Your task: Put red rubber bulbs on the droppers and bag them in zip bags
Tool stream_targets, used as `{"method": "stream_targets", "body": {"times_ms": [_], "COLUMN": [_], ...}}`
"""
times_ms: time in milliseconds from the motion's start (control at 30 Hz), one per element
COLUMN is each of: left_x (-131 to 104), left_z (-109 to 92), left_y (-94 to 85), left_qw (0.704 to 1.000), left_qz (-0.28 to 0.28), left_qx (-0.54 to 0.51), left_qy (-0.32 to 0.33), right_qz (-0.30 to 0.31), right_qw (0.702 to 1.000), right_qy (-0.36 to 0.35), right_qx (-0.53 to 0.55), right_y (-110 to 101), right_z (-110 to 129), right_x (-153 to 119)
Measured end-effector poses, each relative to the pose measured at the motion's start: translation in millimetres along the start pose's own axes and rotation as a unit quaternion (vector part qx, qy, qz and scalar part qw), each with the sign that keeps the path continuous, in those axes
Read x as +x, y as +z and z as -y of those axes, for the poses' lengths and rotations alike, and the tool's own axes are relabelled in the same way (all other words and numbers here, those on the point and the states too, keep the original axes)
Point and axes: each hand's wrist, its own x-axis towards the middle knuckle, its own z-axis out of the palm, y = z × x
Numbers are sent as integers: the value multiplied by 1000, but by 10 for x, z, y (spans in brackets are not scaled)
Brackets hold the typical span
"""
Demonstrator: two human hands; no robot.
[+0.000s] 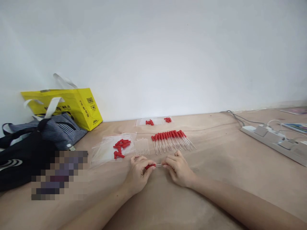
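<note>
My left hand (138, 171) is closed on a red rubber dropper bulb (150, 166). A thin clear dropper tube (158, 165) runs from the bulb to my right hand (178, 168), whose fingers pinch its other end. How far the tube sits inside the bulb is hidden by my fingers. Just beyond my hands lies a row of red-capped droppers (170, 140), side by side with their tips toward me. Left of them are several bare clear tubes (142, 146). Loose red bulbs (122, 144) rest on a clear plastic bag (105, 148) farther left.
Near the wall, another clear bag (157, 121) has red bulbs around it. A yellow bag (88, 108), a striped bag (69, 131) and a black bag (26, 163) stand at left, beside a blurred-out patch. A white power strip (275, 140) with cables lies at right.
</note>
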Motion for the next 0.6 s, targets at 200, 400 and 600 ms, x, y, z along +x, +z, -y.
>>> {"method": "stream_targets", "body": {"times_ms": [200, 400, 600], "left_x": [-10, -6, 33], "left_z": [-17, -28, 43], "left_y": [-1, 19, -2], "left_qw": [999, 999, 1000], "left_qz": [-13, -12, -2], "left_qx": [16, 11, -6], "left_qy": [28, 43, 14], "right_qz": [-12, -17, 11], "right_qw": [1000, 998, 998], "right_qy": [-4, -9, -18], "right_qx": [27, 60, 51], "right_y": [51, 96, 35], "right_z": [35, 39, -14], "right_x": [3, 15, 51]}}
